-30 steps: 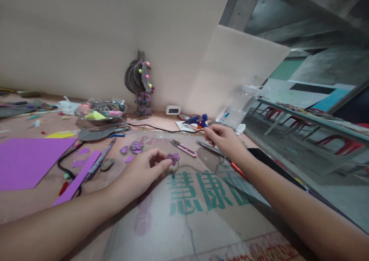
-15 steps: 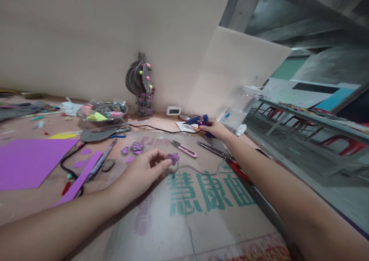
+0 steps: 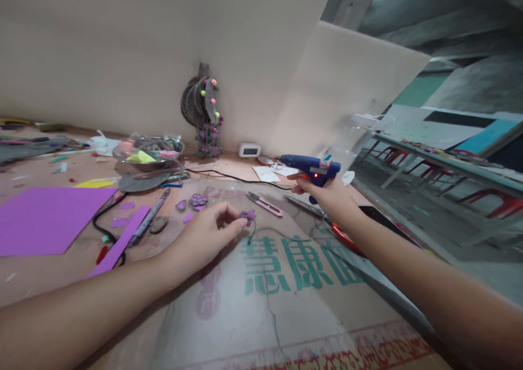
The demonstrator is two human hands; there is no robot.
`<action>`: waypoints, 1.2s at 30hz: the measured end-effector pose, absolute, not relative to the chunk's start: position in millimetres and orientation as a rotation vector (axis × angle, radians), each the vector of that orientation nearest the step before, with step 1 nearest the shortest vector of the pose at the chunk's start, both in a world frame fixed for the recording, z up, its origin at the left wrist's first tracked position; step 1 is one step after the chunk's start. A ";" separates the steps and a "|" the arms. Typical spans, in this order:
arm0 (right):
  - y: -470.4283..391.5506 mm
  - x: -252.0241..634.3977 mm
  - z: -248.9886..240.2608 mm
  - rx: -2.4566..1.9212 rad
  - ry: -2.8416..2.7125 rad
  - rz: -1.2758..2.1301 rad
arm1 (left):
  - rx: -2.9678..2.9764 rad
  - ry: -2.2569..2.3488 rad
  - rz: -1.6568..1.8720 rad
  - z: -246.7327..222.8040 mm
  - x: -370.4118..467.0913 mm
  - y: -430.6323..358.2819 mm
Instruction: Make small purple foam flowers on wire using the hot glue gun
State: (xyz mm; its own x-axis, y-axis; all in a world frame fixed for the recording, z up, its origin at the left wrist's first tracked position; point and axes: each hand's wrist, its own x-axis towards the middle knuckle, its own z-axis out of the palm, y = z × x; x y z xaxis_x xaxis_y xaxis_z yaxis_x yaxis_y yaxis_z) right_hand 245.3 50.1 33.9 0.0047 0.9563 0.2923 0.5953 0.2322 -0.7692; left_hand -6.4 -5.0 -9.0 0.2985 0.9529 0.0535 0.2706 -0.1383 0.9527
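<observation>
Between thumb and fingers, my left hand (image 3: 216,228) pinches a small purple flower piece (image 3: 248,216) with a grey cord trailing from it. My right hand (image 3: 322,190) is wrapped round a blue glue gun (image 3: 312,168), raised above the table with its nozzle pointing left and a red light showing. Pink thread snips (image 3: 265,204) lie between the two hands. Red-handled scissors (image 3: 343,236) rest under my right forearm. Left of the held flower lie a purple and grey flower (image 3: 198,201) and a small heart-shaped piece (image 3: 181,205).
A purple sheet (image 3: 49,217), a purple strip (image 3: 122,242) and a pen (image 3: 150,217) lie at the left. Behind are a bowl of scraps (image 3: 149,165), a hanging ornament (image 3: 202,114) and a small white clock (image 3: 249,150). A black cord crosses the back.
My right hand has lifted the glue gun from beside the paper at the back and brought it up and rightward. My left hand still pinches the flower; the view has shifted slightly.
</observation>
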 end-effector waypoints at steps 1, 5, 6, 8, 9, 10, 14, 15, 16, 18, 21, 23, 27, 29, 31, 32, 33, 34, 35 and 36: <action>37.3 240.2 31.6 -1.386 -1.696 0.603 | 1.623 1.142 0.909 -8.7 -6.5 -5.1; -1.2 228.4 17.7 -1.332 -1.802 0.626 | 1.618 1.147 0.915 -9.3 -6.4 -4.5; -6.9 227.9 14.2 -1.360 -1.801 0.607 | 1.613 1.148 0.912 -9.8 -6.4 -4.2; -14.3 229.2 8.5 -1.392 -1.797 0.578 | 1.594 1.143 0.910 -11.2 -6.3 -3.5; -16.3 230.6 6.4 -1.385 -1.810 0.574 | 1.582 1.138 0.914 -11.9 -6.3 -3.1; -17.5 232.0 4.9 -1.365 -1.842 0.577 | 1.569 1.136 0.920 -12.5 -6.3 -2.6; -18.7 233.7 4.5 -1.241 -1.987 0.717 | 1.543 1.136 0.938 -14.3 -6.0 -1.5; -18.9 232.8 5.3 -1.227 -1.995 0.762 | 1.543 1.139 0.938 -14.5 -6.0 -1.4; -19.2 231.5 6.1 -1.226 -1.993 0.797 | 1.547 1.144 0.934 -14.6 -5.9 -1.5; -20.0 228.9 7.3 -1.248 -1.982 0.811 | 1.561 1.159 0.926 -14.6 -5.7 -1.8; -20.0 227.4 6.6 -1.287 -1.973 0.740 | 1.588 1.172 0.917 -14.0 -5.6 -2.4; -19.0 228.1 4.5 -1.299 -1.984 0.696 | 1.602 1.175 0.914 -13.3 -5.7 -2.6; -16.4 229.0 0.3 -1.317 -2.025 0.686 | 1.628 1.186 0.900 -11.3 -5.9 -3.2; -15.8 228.2 -0.5 -1.316 -2.026 0.704 | 1.634 1.191 0.889 -10.1 -5.8 -3.7; -15.8 227.2 -0.5 -1.319 -2.024 0.712 | 1.635 1.203 0.875 -8.9 -5.5 -4.0; -15.8 226.8 -0.4 -1.324 -2.026 0.707 | 1.635 1.212 0.870 -8.4 -5.3 -4.2; -15.9 226.5 -0.2 -1.330 -2.029 0.698 | 1.638 1.221 0.865 -8.0 -5.2 -4.3; -16.0 226.2 0.1 -1.337 -2.035 0.684 | 1.641 1.228 0.864 -7.8 -5.1 -4.3; -16.2 226.0 0.6 -1.339 -2.044 0.666 | 1.644 1.231 0.864 -7.8 -5.1 -4.4; -16.4 225.6 1.2 -1.344 -2.053 0.648 | 1.646 1.228 0.866 -8.1 -5.2 -4.5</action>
State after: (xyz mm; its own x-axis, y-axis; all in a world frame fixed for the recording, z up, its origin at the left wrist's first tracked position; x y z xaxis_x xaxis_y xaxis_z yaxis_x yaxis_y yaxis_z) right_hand 225.6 -16.4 1.2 -0.3116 0.9260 0.2130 0.6361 0.3698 -0.6773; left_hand -5.2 -4.5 -8.1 0.2674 0.9632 0.0265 0.3481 -0.1222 0.9295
